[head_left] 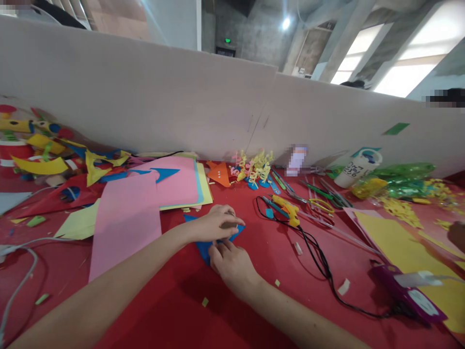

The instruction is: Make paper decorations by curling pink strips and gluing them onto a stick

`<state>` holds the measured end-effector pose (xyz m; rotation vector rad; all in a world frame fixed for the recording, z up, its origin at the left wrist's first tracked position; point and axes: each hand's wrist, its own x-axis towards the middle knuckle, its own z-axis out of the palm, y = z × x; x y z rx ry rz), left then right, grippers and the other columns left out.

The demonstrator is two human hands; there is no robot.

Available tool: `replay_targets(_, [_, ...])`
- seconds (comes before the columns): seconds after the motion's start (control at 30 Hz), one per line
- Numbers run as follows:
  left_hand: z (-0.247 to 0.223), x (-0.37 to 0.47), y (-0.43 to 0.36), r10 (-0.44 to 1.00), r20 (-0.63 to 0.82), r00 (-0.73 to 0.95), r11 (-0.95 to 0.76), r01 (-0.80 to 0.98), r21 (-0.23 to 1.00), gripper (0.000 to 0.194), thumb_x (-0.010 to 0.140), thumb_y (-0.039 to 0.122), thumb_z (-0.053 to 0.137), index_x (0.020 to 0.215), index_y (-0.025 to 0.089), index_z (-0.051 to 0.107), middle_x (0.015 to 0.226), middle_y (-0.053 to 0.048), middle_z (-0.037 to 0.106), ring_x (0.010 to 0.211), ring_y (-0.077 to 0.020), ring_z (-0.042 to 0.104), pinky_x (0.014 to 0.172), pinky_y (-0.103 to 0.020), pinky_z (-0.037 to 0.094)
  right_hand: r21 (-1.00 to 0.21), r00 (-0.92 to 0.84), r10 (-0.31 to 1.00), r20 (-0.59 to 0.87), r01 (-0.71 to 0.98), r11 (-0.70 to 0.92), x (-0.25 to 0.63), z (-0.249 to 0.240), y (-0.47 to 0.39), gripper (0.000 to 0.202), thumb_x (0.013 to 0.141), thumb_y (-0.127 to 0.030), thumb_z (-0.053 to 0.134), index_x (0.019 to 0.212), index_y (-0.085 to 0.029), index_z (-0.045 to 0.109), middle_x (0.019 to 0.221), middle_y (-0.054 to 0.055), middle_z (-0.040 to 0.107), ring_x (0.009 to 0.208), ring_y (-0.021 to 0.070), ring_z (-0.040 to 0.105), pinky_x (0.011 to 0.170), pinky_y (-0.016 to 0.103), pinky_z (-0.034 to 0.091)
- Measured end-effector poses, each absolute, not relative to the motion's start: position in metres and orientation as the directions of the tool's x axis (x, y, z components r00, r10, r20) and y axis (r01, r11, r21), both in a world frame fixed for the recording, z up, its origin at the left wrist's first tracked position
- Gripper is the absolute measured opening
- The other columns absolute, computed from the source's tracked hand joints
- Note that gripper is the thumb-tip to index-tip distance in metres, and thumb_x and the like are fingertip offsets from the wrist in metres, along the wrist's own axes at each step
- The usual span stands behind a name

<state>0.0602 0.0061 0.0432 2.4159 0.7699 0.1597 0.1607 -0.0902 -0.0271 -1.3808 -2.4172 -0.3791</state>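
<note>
A blue piece (203, 249) with pointed corners lies on the red table, partly covered by both hands. My left hand (220, 224) rests over its upper part, thumb and forefinger bent toward each other at its right side. Just below, my right hand (232, 264) has its fingers curled together on the lower edge of the blue piece. What exactly the fingertips pinch is too small to make out. The two hands nearly touch.
Pink sheets (127, 223) lie left of the hands. To the right are a yellow glue gun (286, 209) with a black cable, scissors (319, 206), yellow sheets (403, 252) and a purple power strip (410, 295). An orange star (219, 173) and small figures stand behind. Another person's hand (457, 235) shows at far right.
</note>
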Motion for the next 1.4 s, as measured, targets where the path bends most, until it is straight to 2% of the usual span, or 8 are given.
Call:
replay_targets(0.3, [0.046, 0.061, 0.006, 0.545, -0.056, 0.836, -0.689, 0.485, 0.539, 0.03, 0.083, 0.027, 0.049, 0.11, 0.027, 0.062, 0.11, -0.006, 0.051, 0.106, -0.0216, 0.044, 0.096, -0.035, 0.032, 0.006, -0.484, 0.71, 0.511, 0.828, 0.56, 0.182, -0.033, -0.1, 0.011, 0.082, -0.011, 0.044, 0.087, -0.017, 0.052, 0.06, 0.001, 0.057, 0.058, 0.016, 0.053, 0.045, 0.026, 0.031])
replay_targets(0.47, [0.051, 0.062, 0.005, 0.539, -0.061, 0.84, -0.692, 0.483, 0.536, 0.031, 0.083, 0.028, 0.048, 0.111, 0.026, 0.061, 0.109, -0.006, 0.051, 0.105, -0.022, 0.045, 0.095, -0.036, 0.032, -0.099, -0.46, 0.723, 0.515, 0.806, 0.584, 0.196, -0.031, -0.099, 0.018, 0.084, -0.011, 0.039, 0.071, -0.02, 0.047, 0.056, 0.0, 0.053, 0.055, 0.0142, 0.049, 0.05, 0.026, 0.032])
replay_targets(0.53, [0.051, 0.062, 0.005, 0.537, -0.069, 0.84, -0.692, 0.486, 0.533, 0.03, 0.083, 0.028, 0.049, 0.111, 0.026, 0.061, 0.108, -0.006, 0.051, 0.105, -0.0218, 0.045, 0.095, -0.036, 0.032, -0.194, -0.44, 0.74, 0.509, 0.779, 0.597, 0.202, -0.029, -0.099, 0.018, 0.083, -0.01, 0.038, 0.069, -0.021, 0.045, 0.057, -0.001, 0.051, 0.055, 0.0135, 0.048, 0.051, 0.024, 0.032])
replay_targets(0.63, [0.049, 0.062, 0.006, 0.538, -0.056, 0.841, -0.697, 0.482, 0.531, 0.03, 0.083, 0.028, 0.049, 0.11, 0.025, 0.061, 0.108, -0.007, 0.052, 0.106, -0.022, 0.045, 0.095, -0.037, 0.033, -0.418, -0.36, 0.798, 0.484, 0.706, 0.572, 0.212, -0.027, -0.098, 0.015, 0.082, -0.012, 0.039, 0.07, -0.021, 0.041, 0.055, -0.004, 0.043, 0.051, 0.0108, 0.041, 0.05, 0.021, 0.03])
replay_targets(0.77, [0.047, 0.062, 0.006, 0.533, -0.047, 0.845, -0.708, 0.475, 0.523, 0.03, 0.083, 0.03, 0.049, 0.11, 0.023, 0.061, 0.108, -0.007, 0.052, 0.105, -0.0223, 0.045, 0.095, -0.037, 0.033, -0.724, -0.211, 0.91, 0.357, 0.553, 0.412, 0.224, -0.03, -0.096, 0.014, 0.08, -0.015, 0.042, 0.069, -0.022, 0.036, 0.052, -0.009, 0.028, 0.043, 0.0076, 0.029, 0.046, 0.018, 0.027])
replay_targets(0.87, [0.049, 0.062, 0.006, 0.541, -0.068, 0.838, -0.697, 0.492, 0.521, 0.03, 0.083, 0.029, 0.049, 0.11, 0.023, 0.061, 0.107, -0.008, 0.051, 0.105, -0.0225, 0.045, 0.095, -0.037, 0.033, -0.838, -0.128, 0.96, 0.248, 0.469, 0.279, 0.23, -0.031, -0.094, 0.015, 0.077, -0.017, 0.045, 0.067, -0.022, 0.035, 0.051, -0.01, 0.026, 0.043, 0.007, 0.025, 0.043, 0.018, 0.024])
replay_targets(1.07, [0.052, 0.062, 0.006, 0.54, -0.072, 0.839, -0.691, 0.491, 0.53, 0.03, 0.083, 0.03, 0.049, 0.109, 0.025, 0.061, 0.106, -0.007, 0.051, 0.105, -0.0227, 0.045, 0.095, -0.038, 0.034, -0.923, -0.083, 0.987, 0.138, 0.35, 0.159, 0.234, -0.03, -0.089, 0.015, 0.077, -0.021, 0.046, 0.067, -0.022, 0.035, 0.05, -0.01, 0.024, 0.044, 0.0071, 0.022, 0.043, 0.018, 0.02])
replay_targets(1.4, [0.05, 0.061, 0.006, 0.532, -0.054, 0.845, -0.706, 0.478, 0.523, 0.03, 0.083, 0.032, 0.048, 0.11, 0.026, 0.06, 0.105, -0.006, 0.051, 0.105, -0.0225, 0.045, 0.094, -0.038, 0.033, -0.959, 0.058, 0.988, 0.14, 0.256, 0.121, 0.241, -0.029, -0.076, 0.021, 0.081, -0.032, 0.046, 0.067, -0.022, 0.034, 0.052, -0.01, 0.022, 0.043, 0.0067, 0.018, 0.043, 0.02, 0.016])
